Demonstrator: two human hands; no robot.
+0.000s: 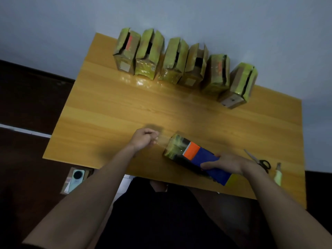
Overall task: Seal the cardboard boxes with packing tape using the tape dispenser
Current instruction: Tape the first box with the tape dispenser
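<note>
Head view is showing the right hand [227,163] gripping the blue tape dispenser [197,157] at the near edge of the wooden table [125,105]. Just left of the dispenser, the left hand [143,138] is pinching what looks like a clear tape end [161,140], blurred. Six cardboard boxes [179,62] are standing along the table's far edge, flaps ajar.

Six cardboard boxes [179,62], one tape dispenser [197,157], one scissors [258,159].

Six boxes [183,65] unsealed; blue-orange dispenser [197,157] tilted.
</note>
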